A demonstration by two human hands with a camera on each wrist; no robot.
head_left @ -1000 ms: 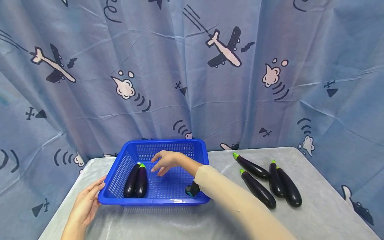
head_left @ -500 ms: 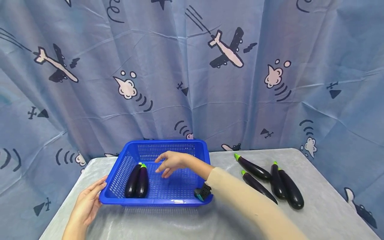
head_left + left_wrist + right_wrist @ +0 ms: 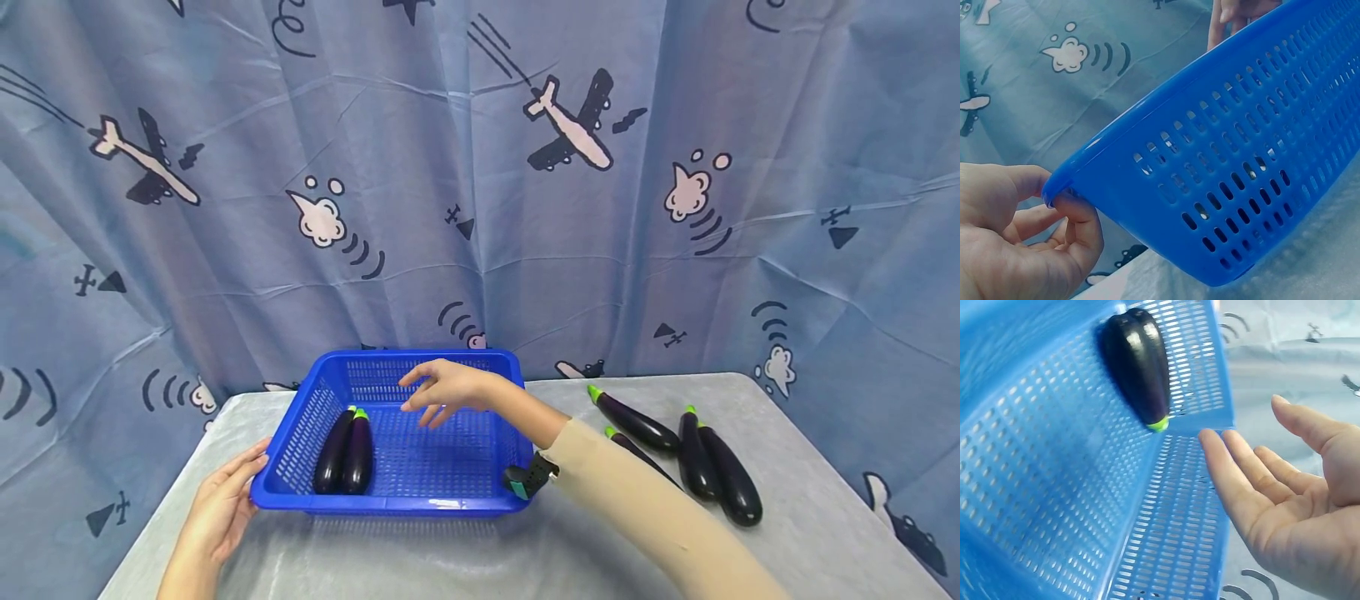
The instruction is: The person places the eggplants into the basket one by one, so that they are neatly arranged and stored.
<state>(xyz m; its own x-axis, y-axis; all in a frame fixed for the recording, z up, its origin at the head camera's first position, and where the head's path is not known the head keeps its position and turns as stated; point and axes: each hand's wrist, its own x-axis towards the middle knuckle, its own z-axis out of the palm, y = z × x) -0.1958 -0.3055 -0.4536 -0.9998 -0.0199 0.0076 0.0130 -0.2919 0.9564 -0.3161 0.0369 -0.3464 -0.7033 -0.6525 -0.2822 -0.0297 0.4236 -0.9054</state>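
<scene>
Left hand (image 3: 217,508) pinching rim of blue basket (image 3: 390,504), near-left corner. Right hand (image 3: 453,390) hanging loose over basket, fingers apart. Two eggplants (image 3: 357,458) snug inside, left end; four more eggplants (image 3: 729,475) on worktop (image 3: 375,567), off right.

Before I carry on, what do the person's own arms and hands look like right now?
The left hand and right hand are bare. A plain cream sleeve ends partway along the right forearm, with a small black device bearing a teal patch near its end. The left forearm shows no sleeve.
</scene>
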